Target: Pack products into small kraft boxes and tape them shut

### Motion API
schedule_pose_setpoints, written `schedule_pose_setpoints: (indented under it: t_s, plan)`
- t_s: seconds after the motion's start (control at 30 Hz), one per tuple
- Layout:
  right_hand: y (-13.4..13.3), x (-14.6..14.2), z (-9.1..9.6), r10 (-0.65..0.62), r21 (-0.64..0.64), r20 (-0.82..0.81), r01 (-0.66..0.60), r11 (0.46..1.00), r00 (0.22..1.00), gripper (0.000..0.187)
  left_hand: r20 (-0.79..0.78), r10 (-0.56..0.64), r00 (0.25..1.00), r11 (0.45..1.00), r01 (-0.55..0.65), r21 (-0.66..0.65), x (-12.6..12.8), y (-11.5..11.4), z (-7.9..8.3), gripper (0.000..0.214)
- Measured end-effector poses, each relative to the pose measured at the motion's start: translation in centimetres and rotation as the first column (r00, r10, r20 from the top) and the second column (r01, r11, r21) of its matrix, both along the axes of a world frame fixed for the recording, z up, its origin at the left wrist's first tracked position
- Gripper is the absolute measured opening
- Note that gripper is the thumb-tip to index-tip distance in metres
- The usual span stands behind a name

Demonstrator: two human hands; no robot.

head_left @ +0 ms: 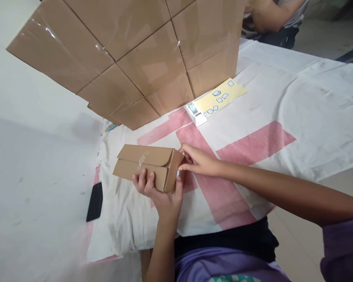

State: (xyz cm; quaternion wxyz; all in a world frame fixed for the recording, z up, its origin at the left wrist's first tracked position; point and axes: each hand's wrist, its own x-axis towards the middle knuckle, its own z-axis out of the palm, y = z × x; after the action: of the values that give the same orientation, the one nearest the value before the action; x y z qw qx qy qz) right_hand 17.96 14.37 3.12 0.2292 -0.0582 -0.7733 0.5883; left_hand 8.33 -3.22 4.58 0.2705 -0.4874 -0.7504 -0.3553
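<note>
Resting at a slant above the near part of the cloth-covered table [253,113], a small cardboard box [147,154] lay within the grasp of the left hand [162,195]. That hand's fingers curled over the near top flap, beside a strip of clear tape [141,157], while its thumb pressed the box's right end, so they were closed about the near corner. At that same end, the right hand [198,159] had its forefinger by the upper edge and its thumb lower, at a small whitish label [178,172]; the two tips stood slightly apart, and whether they pinched anything could not be told. Beyond the box stood a tall stack of cartons [153,66], with a white device [196,114] and a yellow sheet [220,96] near its base. A black phone-like object [94,201] lay to the left, and another person's arm [270,17] showed at the far right.
</note>
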Motion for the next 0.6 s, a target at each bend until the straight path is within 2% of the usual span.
schedule_pose_setpoints:
  t_s: [0.17, 0.33, 0.47, 0.6]
  plan:
    - [-0.01, 0.12, -0.08, -0.010, 0.035, 0.000, 0.010, 0.999, 1.000, 0.035, 0.032, -0.026, 0.999, 1.000, 0.026, 0.004, -0.03, -0.18, -0.07, 0.071]
    - [0.03, 0.03, -0.08, -0.030, 0.132, -0.006, 0.030, 0.991, 1.000, 0.071, -0.014, -0.005, 1.000, 1.000, 0.005, 0.006, -0.09, -0.12, 0.13, 0.077]
    - [0.07, -0.11, -0.13, -0.010, 0.138, 0.020, 0.007, 0.990, 1.000, 0.057, -0.038, -0.020, 0.999, 1.000, 0.020, 0.008, -0.40, 0.00, -0.15, 0.082]
    - [-0.45, 0.05, 0.08, -0.030, 0.114, 0.036, 0.026, 0.993, 0.999, 0.058, -0.048, -0.068, 0.996, 0.997, 0.070, 0.044, -0.39, -0.17, -0.18, 0.080]
